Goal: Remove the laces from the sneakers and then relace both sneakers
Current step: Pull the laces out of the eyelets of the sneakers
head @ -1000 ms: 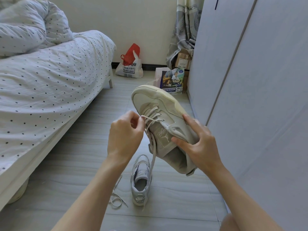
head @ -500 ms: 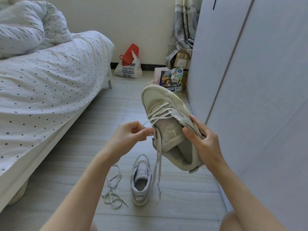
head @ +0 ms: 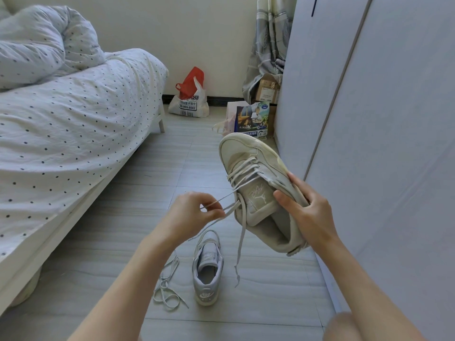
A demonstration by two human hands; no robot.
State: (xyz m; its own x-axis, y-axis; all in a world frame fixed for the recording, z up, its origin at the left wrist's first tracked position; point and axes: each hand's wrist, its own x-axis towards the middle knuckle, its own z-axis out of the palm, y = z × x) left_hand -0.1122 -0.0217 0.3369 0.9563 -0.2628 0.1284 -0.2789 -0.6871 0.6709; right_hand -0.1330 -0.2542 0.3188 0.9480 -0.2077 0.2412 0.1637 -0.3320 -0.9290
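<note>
Right now, in the head view, your right hand [head: 311, 215] grips the cream high-top sneaker [head: 261, 190] by its collar side, thumb pressed on the tongue beside the embossed logo, fingers wrapped behind, holding it off the floor with the toe pointing away from you. Your left hand [head: 189, 215] has thumb and fingertips closed in a pinch on the cream lace [head: 240, 238], drawn sideways out of an upper eyelet; one loose end dangles down past the heel. The lower rows look laced across, so you appear to be partway through unthreading this shoe.

To do this step well, pull along the line of the eyelet rather than across it, so the flat lace slides instead of binding. Keep the thumb firm on the tongue so the shoe does not twist toward the pull. Free one crossing at a time, alternating sides, and let slack feed through before tugging again.

Below, the grey Nike sneaker [head: 208, 269] stands upright on the tiled floor [head: 118, 217] with no lace visible in it, heel toward you. Its pale lace [head: 167, 289] lies in a tangle just beside it. A bed [head: 73, 134] runs along the left, a wardrobe [head: 381, 119] on the right.
</note>
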